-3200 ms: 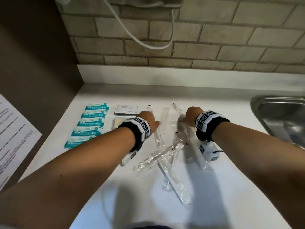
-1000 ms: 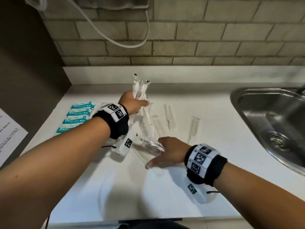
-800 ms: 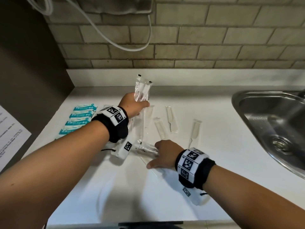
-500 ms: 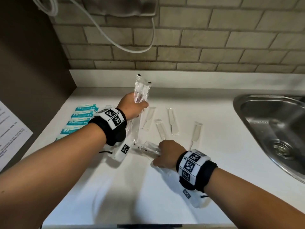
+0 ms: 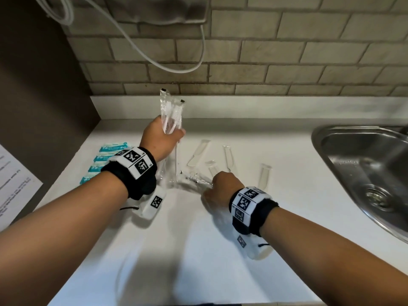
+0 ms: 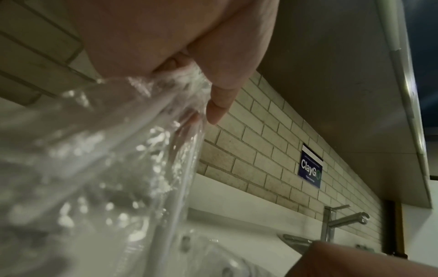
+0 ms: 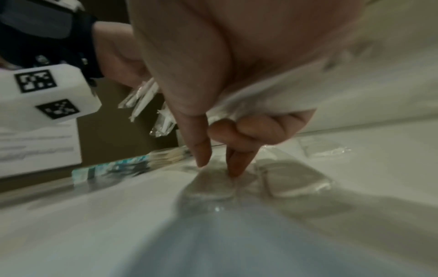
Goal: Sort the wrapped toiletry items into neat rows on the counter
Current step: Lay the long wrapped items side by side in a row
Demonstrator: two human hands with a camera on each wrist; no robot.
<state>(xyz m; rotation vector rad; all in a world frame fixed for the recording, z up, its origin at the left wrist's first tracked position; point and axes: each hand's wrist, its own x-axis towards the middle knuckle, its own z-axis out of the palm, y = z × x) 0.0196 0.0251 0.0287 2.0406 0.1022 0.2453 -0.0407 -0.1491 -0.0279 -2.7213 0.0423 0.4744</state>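
My left hand (image 5: pixel 171 134) holds a bundle of clear-wrapped toothbrushes (image 5: pixel 171 113) upright above the white counter (image 5: pixel 198 250); in the left wrist view its fingers (image 6: pixel 220 97) curl round the crinkled wrappers (image 6: pixel 113 150). My right hand (image 5: pixel 209 187) is low on the counter and grips another wrapped toothbrush (image 5: pixel 192 179) that lies across it. In the right wrist view the curled fingers (image 7: pixel 260 129) clasp white wrapping (image 7: pixel 272 93), while thumb and forefinger point down at a flat wrapped piece (image 7: pixel 211 187). Several wrapped combs (image 5: pixel 196 153) lie beyond my right hand.
A column of teal packets (image 5: pixel 112 147) lies at the counter's left, next to a dark side panel. A printed sheet (image 5: pixel 13 184) hangs at the far left. A steel sink (image 5: pixel 364 168) is sunk in at the right. A brick wall with a looping cable (image 5: pixel 176 69) stands behind.
My right hand has slid a little forward and curled round the toothbrush lying on the counter. My left hand still holds its bundle upright in about the same place.
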